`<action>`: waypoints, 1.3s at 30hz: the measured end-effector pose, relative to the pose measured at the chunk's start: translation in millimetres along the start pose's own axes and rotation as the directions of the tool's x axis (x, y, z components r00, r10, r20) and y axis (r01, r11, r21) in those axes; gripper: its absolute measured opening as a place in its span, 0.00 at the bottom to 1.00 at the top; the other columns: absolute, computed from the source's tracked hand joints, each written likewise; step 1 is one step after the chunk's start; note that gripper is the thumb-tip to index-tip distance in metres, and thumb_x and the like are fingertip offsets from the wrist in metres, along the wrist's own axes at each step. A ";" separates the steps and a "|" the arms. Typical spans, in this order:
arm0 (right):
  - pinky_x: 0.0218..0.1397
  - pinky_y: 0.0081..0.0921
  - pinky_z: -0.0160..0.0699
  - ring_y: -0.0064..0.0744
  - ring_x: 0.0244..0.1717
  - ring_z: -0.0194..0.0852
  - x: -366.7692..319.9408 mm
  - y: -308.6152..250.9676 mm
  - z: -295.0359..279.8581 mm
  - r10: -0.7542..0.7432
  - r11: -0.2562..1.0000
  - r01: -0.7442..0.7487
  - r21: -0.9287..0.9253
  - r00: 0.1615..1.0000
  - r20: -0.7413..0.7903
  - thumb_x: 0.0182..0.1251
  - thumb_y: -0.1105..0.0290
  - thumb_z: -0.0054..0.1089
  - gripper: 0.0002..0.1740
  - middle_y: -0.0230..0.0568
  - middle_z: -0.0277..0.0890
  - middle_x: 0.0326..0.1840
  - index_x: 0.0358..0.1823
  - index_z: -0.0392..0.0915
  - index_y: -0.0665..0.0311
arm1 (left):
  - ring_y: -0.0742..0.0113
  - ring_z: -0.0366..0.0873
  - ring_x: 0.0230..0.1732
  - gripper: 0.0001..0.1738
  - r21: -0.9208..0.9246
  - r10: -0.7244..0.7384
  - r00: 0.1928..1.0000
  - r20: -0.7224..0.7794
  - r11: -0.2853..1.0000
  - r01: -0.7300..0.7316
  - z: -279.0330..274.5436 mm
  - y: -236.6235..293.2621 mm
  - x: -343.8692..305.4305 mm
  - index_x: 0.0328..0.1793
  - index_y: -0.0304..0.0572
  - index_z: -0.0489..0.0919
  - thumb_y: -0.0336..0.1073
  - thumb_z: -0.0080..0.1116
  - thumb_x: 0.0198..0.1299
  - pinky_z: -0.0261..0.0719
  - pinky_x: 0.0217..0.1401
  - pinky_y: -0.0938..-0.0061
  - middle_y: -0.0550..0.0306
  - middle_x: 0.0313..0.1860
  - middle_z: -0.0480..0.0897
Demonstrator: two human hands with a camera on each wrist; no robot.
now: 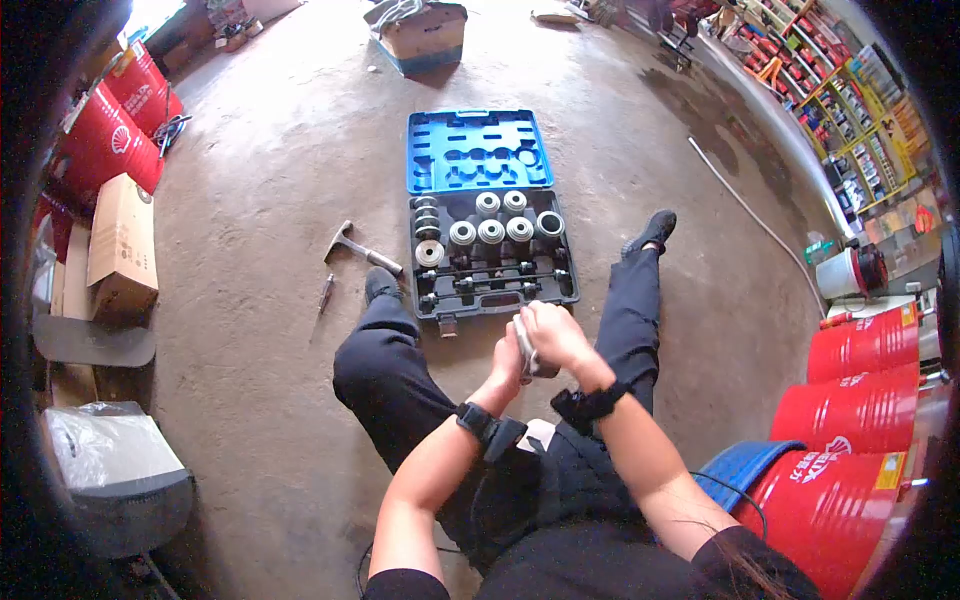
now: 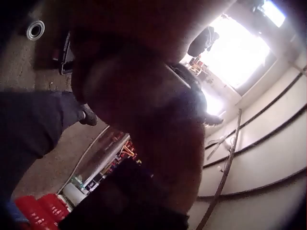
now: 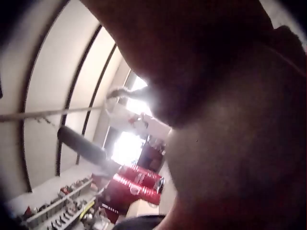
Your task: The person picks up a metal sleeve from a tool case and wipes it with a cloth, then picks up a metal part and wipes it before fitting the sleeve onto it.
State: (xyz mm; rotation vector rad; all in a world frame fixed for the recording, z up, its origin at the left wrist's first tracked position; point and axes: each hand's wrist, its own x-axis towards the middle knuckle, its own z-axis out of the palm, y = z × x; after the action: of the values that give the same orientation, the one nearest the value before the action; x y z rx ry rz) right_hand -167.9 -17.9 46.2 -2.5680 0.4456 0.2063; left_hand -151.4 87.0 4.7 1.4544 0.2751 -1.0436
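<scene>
In the head view, both hands are together in front of the body, close over the near edge of an open tool case (image 1: 495,260). My left hand (image 1: 507,366) grips a pale grey, cloth-like thing (image 1: 524,343) from the left side. The fingers of my right hand (image 1: 556,335) curl over the same thing from above. A greyish part shows below the right hand; I cannot tell whether it is separate. A pale tip (image 3: 119,93) pokes out beyond the dark right hand in the right wrist view. The left hand (image 2: 139,91) fills much of the left wrist view in shadow.
Metal sleeves (image 1: 490,231) and threaded rods (image 1: 490,284) sit in the dark tray, below its blue lid (image 1: 478,150). Left of it lie a hammer (image 1: 362,249) and a small metal tool (image 1: 326,293). Red drums (image 1: 835,500) stand right; a cardboard box (image 1: 122,240) stands left.
</scene>
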 end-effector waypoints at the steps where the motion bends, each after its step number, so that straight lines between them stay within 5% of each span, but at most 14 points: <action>1: 0.47 0.41 0.75 0.49 0.41 0.79 6.2 15.8 -0.1 -0.093 0.995 0.090 0.047 0.994 0.055 0.73 0.60 0.41 0.20 0.51 0.80 0.38 0.37 0.79 0.69 | 0.62 0.79 0.38 0.38 0.004 -0.009 1.000 0.002 1.000 0.009 0.1 -0.5 7.0 0.52 0.39 0.79 0.67 0.38 0.64 0.76 0.37 0.69 0.54 0.39 0.81; 3: 0.43 0.32 0.77 0.35 0.39 0.80 19.5 42.6 -6.3 -0.034 0.792 -0.200 0.576 0.929 0.369 0.74 0.61 0.44 0.19 0.44 0.81 0.38 0.35 0.79 0.68 | 0.61 0.78 0.25 0.35 -0.048 -0.030 0.985 0.171 0.998 0.039 -3.2 -2.7 14.9 0.51 0.44 0.75 0.69 0.44 0.60 0.68 0.19 0.65 0.55 0.30 0.80; 7: 0.50 0.27 0.78 0.29 0.43 0.79 -11.6 66.4 -26.4 0.154 0.035 -0.160 0.987 0.976 0.152 0.76 0.59 0.44 0.17 0.38 0.80 0.42 0.49 0.75 0.66 | 0.56 0.80 0.29 0.35 -0.432 -0.014 0.923 0.385 0.881 0.194 -11.9 3.1 23.7 0.48 0.40 0.77 0.66 0.36 0.64 0.79 0.28 0.60 0.50 0.32 0.81; 9: 0.53 0.29 0.77 0.30 0.47 0.78 -27.4 59.1 -34.4 0.263 -0.027 0.054 0.998 0.964 -0.045 0.76 0.60 0.46 0.16 0.38 0.79 0.46 0.49 0.75 0.66 | 0.53 0.80 0.31 0.34 -0.559 -0.032 0.915 0.403 0.782 0.274 -14.3 16.6 17.1 0.45 0.36 0.76 0.61 0.32 0.67 0.81 0.35 0.57 0.48 0.32 0.81; 13: 0.55 0.29 0.77 0.32 0.50 0.77 -56.0 3.2 -41.9 0.323 0.283 0.228 0.931 0.892 -0.317 0.72 0.64 0.52 0.13 0.41 0.77 0.50 0.49 0.75 0.66 | 0.53 0.80 0.33 0.32 -0.643 -0.001 0.920 0.391 0.716 0.274 -10.1 11.4 25.0 0.46 0.40 0.76 0.61 0.32 0.67 0.81 0.38 0.57 0.49 0.36 0.81; 15: 0.65 0.37 0.70 0.43 0.59 0.73 -72.6 -28.2 -35.4 -0.205 0.864 0.419 0.280 0.800 -0.564 0.68 0.67 0.55 0.14 0.44 0.77 0.54 0.52 0.76 0.65 | 0.54 0.80 0.36 0.31 -0.659 0.022 0.916 0.400 0.701 0.271 -8.8 3.1 25.8 0.48 0.41 0.76 0.61 0.32 0.68 0.81 0.41 0.56 0.50 0.39 0.81; 16: 0.69 0.39 0.64 0.45 0.64 0.67 -75.6 -35.0 -24.7 -0.334 0.902 0.425 0.071 0.794 -0.509 0.66 0.66 0.56 0.18 0.45 0.73 0.58 0.56 0.75 0.65 | 0.54 0.78 0.45 0.34 -0.664 0.055 0.913 0.404 0.704 0.252 -8.6 -3.3 26.3 0.55 0.43 0.74 0.64 0.31 0.67 0.79 0.47 0.55 0.50 0.48 0.79; 18: 0.77 0.44 0.47 0.46 0.73 0.53 -76.9 -42.8 -0.9 -0.450 0.891 0.379 -0.249 0.805 -0.386 0.67 0.61 0.54 0.27 0.46 0.64 0.68 0.65 0.69 0.63 | 0.58 0.78 0.49 0.39 -0.733 0.053 0.939 0.340 0.640 0.230 -2.2 9.5 10.7 0.60 0.40 0.75 0.66 0.28 0.68 0.77 0.49 0.61 0.51 0.52 0.79; 21: 0.77 0.45 0.45 0.47 0.73 0.53 -71.5 -53.5 9.9 -0.403 0.909 0.307 -0.283 0.820 -0.406 0.69 0.57 0.50 0.28 0.47 0.62 0.69 0.66 0.67 0.63 | 0.60 0.77 0.44 0.38 -0.705 0.098 0.953 0.288 0.695 0.142 -9.1 7.3 14.1 0.56 0.38 0.77 0.64 0.30 0.68 0.76 0.45 0.63 0.52 0.46 0.80; 26: 0.64 0.42 0.64 0.49 0.56 0.69 -42.2 -72.6 -9.8 -0.378 0.926 0.303 -0.227 0.783 -0.494 0.71 0.58 0.47 0.21 0.48 0.74 0.52 0.56 0.75 0.63 | 0.64 0.77 0.36 0.37 -0.335 0.461 0.887 0.019 0.839 -0.429 -14.1 -17.2 44.8 0.48 0.36 0.81 0.63 0.33 0.69 0.74 0.38 0.66 0.55 0.37 0.81; 28: 0.59 0.40 0.68 0.50 0.52 0.72 -32.3 -64.7 -14.6 -0.329 0.944 0.302 -0.132 0.837 -0.437 0.72 0.58 0.46 0.20 0.49 0.76 0.48 0.54 0.76 0.64 | 0.66 0.76 0.33 0.37 -0.186 0.513 0.858 -0.023 0.841 -0.508 -17.0 -21.9 52.6 0.45 0.35 0.82 0.62 0.34 0.69 0.73 0.35 0.67 0.57 0.33 0.81; 31: 0.50 0.35 0.75 0.52 0.44 0.77 -24.2 -43.4 -17.4 -0.218 0.960 0.260 0.100 0.926 -0.307 0.74 0.59 0.42 0.20 0.51 0.79 0.41 0.48 0.78 0.68 | 0.72 0.73 0.26 0.36 -0.083 0.375 0.927 -0.029 0.923 -0.376 -23.4 -8.7 34.7 0.35 0.34 0.83 0.61 0.38 0.68 0.71 0.30 0.71 0.62 0.24 0.79; 34: 0.58 0.37 0.71 0.52 0.54 0.73 -32.0 -40.4 -21.8 -0.221 0.866 0.327 0.378 0.929 -0.299 0.75 0.56 0.41 0.23 0.54 0.76 0.51 0.53 0.75 0.69 | 0.69 0.77 0.32 0.33 -0.242 0.248 0.969 0.014 0.941 -0.238 -18.1 -3.3 24.9 0.39 0.34 0.82 0.59 0.40 0.67 0.73 0.34 0.69 0.59 0.32 0.81; 39: 0.77 0.48 0.41 0.56 0.74 0.46 -78.3 -68.2 -6.2 -0.376 0.926 0.348 -0.142 0.853 -0.362 0.71 0.44 0.42 0.39 0.54 0.56 0.71 0.69 0.59 0.71 | 0.61 0.81 0.42 0.31 -0.611 0.167 0.971 0.172 0.791 -0.028 -15.2 24.7 -12.4 0.51 0.37 0.79 0.59 0.39 0.65 0.78 0.44 0.64 0.52 0.44 0.82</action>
State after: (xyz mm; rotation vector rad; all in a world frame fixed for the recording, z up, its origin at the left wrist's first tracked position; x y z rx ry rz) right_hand -216.7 55.4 101.5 -2.7057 0.0775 -0.4333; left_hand -134.4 100.4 27.5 0.7539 0.3341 -0.9058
